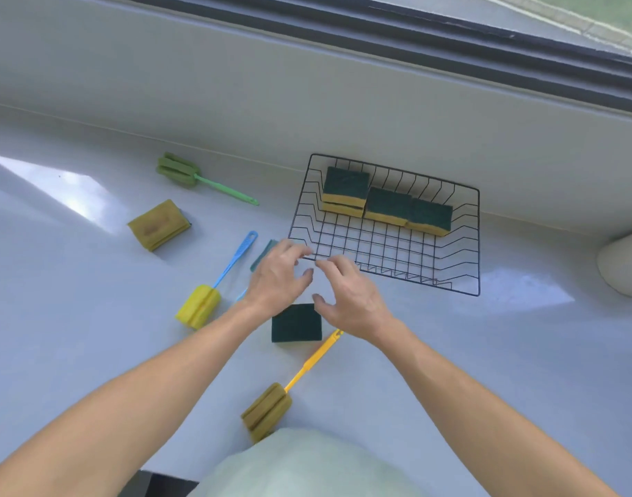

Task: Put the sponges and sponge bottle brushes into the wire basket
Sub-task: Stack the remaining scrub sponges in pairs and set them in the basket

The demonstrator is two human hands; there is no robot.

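Observation:
A black wire basket (472, 245) stands on the white counter and holds several green-and-yellow sponges (388, 206) along its far side. My left hand (276, 278) and my right hand (350, 299) hover open at the basket's near-left corner, holding nothing. A dark green sponge (294, 324) lies just below them. A teal sponge (262, 254) peeks out from behind my left hand. To the left lie a blue-handled brush with a yellow head (199, 304), a yellow sponge (158, 224) and a green brush (185, 174). An orange-handled brush (271, 407) lies near my body.
A white wall rises behind the basket, with a dark window frame (450, 41) above it. A white rounded object (624, 263) sits at the right edge. A pale garment (300, 464) fills the bottom centre.

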